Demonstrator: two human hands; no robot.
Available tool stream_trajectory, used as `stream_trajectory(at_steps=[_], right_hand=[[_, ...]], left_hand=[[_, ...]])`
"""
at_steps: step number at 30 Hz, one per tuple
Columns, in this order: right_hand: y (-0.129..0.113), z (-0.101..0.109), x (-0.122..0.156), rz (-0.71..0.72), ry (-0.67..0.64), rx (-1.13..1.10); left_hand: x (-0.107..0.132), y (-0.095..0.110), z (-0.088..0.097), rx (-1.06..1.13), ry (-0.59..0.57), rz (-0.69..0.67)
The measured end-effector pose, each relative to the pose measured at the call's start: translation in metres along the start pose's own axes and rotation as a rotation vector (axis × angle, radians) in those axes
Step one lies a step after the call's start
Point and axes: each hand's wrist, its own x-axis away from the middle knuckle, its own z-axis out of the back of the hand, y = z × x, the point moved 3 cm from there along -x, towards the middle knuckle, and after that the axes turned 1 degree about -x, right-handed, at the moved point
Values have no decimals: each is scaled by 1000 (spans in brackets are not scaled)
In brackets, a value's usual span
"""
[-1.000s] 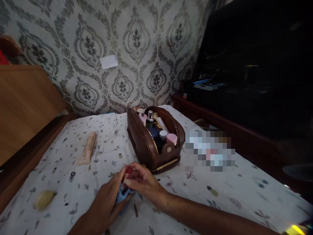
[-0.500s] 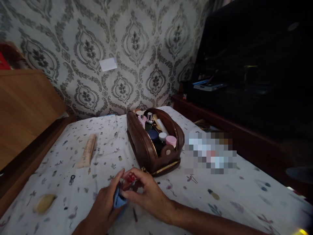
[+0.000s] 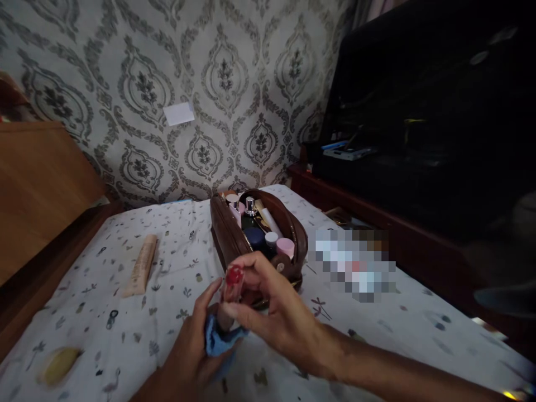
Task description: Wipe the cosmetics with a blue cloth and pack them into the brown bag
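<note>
My right hand point(image 3: 280, 318) pinches a small clear tube with a red end point(image 3: 233, 279), held upright between thumb and fingers. Its lower end sits at a blue cloth point(image 3: 224, 341), which my left hand point(image 3: 188, 343) grips from the left side. Just behind my right hand stands an open brown toiletry bag point(image 3: 224, 237). Inside it are several jars and bottles, among them a pink-lidded jar point(image 3: 285, 247) and a bottle with a silver cap point(image 3: 250, 205). My right hand hides part of the bag's front.
A beige squeeze tube point(image 3: 142, 265) lies on the patterned sheet point(image 3: 171, 290) to the left. A blurred area point(image 3: 355, 262) covers something right of the bag. A wooden panel point(image 3: 42, 173) rises at left, a large dark screen point(image 3: 419, 111) at right. Patterned wallpaper is behind.
Both hands have risen slightly and moved right with the clear tube and the cloth. The tube is more upright, its red end raised. The view has shifted a little.
</note>
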Motion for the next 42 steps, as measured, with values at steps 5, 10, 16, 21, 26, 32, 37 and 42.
stream_trajectory(at_steps=[5, 10, 16, 21, 26, 32, 37, 42], right_hand=[[-26, 46, -20, 109, 128, 255], [-43, 99, -64, 96, 209, 854], [-34, 110, -106, -113, 26, 1419], [-22, 96, -115, -179, -192, 1596], [-15, 93, -121, -197, -262, 1634], [-9, 88, -124, -217, -332, 1720], [-1, 88, -120, -172, -343, 1728], [4, 90, -120, -91, -368, 1685]], left_hand=[[-4, -16, -6, -88, -181, -13], [-2, -26, -10, -115, -263, -12], [-2, -26, -11, -143, -290, 52], [-2, -24, -8, -218, -281, 85], [-3, -21, -8, -260, -300, 76], [-2, -20, -7, -296, -313, 69], [-5, -14, -6, -266, -318, 37], [-10, -9, 3, -287, -303, -8]])
